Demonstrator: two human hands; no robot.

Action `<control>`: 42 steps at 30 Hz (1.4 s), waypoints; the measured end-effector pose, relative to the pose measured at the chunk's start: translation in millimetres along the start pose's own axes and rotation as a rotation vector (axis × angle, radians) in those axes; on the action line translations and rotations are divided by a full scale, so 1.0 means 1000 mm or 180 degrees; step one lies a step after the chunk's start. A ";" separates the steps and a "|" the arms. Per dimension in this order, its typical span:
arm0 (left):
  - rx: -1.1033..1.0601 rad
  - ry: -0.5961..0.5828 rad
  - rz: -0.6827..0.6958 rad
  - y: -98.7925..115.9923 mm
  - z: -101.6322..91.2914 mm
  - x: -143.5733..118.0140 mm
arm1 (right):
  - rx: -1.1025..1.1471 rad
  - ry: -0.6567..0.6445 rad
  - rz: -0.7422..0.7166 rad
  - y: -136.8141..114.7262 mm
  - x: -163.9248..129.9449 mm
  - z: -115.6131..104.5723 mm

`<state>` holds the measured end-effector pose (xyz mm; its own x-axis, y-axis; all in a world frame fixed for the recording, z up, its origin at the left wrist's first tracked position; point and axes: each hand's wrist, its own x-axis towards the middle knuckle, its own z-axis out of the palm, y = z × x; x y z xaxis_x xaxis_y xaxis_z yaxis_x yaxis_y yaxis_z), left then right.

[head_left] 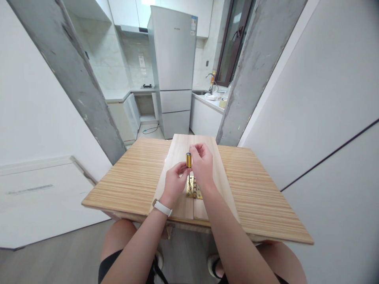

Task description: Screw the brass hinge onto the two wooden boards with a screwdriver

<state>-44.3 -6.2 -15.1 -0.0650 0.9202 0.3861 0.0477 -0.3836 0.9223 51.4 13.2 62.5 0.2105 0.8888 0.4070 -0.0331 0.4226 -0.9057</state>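
Observation:
A screwdriver [188, 160] with a yellow-and-black handle stands upright, its thin shaft pointing down at a brass hinge [190, 190]. The hinge lies open across the seam between two pale wooden boards [174, 207]. With thumb and fingers pinched, my left hand [175, 182] holds the screwdriver low, where handle and shaft meet. My right hand [203, 163] is closed against the right side of the handle, fingers curled near its top; its fingertips are partly hidden. Part of the hinge's right leaf is covered by my right wrist. The screwdriver's tip is too small to make out.
The boards rest on a wood-grain table [254, 189] with angled side edges. My knees are under its front edge. Beyond stand a silver fridge [174, 55], a counter with a sink tap [211, 77], and a cable [151, 129] on the floor. White panels flank both sides.

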 end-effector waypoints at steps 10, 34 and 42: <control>0.0914 0.0521 0.0152 0.001 0.010 -0.009 | -0.0424 0.0417 0.0083 -0.002 -0.026 0.024; -0.0717 -0.0591 -0.0178 -0.013 -0.009 0.014 | 0.0938 -0.2449 0.1056 0.012 0.039 -0.003; 0.0039 -0.0017 0.0047 -0.002 -0.002 -0.002 | -0.0019 -0.0331 0.0086 0.010 0.007 0.009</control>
<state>-46.2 -7.4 -17.3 -0.0590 0.9148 0.3995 0.0609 -0.3962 0.9162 43.4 25.0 56.9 0.1071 0.9135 0.3924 -0.0315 0.3976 -0.9170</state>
